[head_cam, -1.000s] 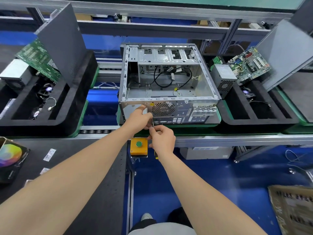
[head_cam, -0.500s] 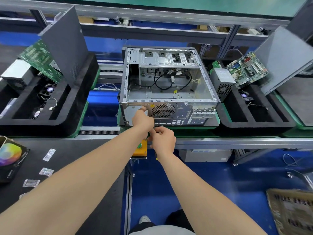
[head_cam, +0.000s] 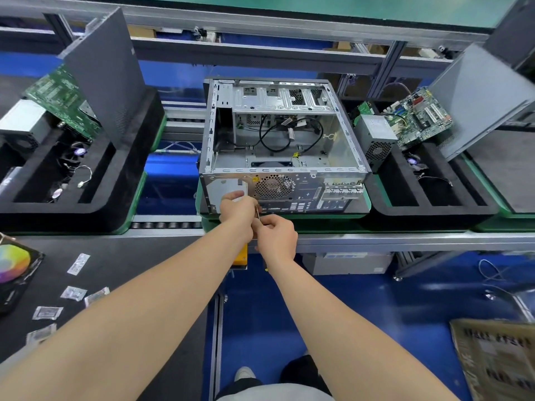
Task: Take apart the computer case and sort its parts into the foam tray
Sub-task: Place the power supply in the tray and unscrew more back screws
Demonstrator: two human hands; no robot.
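Note:
The open silver computer case (head_cam: 283,146) lies on the conveyor with its rear panel facing me and loose black cables inside. My left hand (head_cam: 236,211) rests against the lower left of the rear panel, fingers curled near the fan grille. My right hand (head_cam: 276,234) grips a screwdriver (head_cam: 257,211) whose thin shaft points up at the panel beside the left hand; its handle is hidden in the fist. A black foam tray (head_cam: 434,204) to the right holds a power supply (head_cam: 375,140), a green motherboard (head_cam: 417,120) and a grey side panel (head_cam: 477,99).
Another black foam tray (head_cam: 86,209) on the left carries a side panel, a circuit board and small cables. Small plastic bags (head_cam: 73,292) and a colour-wheel box (head_cam: 13,264) lie on the dark bench at lower left. A yellow button box (head_cam: 242,256) hangs under the conveyor rail.
Both hands have crept forward and up to the rear panel. The left hand's fingers, earlier pointing at the panel, now curl beside the screwdriver shaft. The view has tilted slightly.

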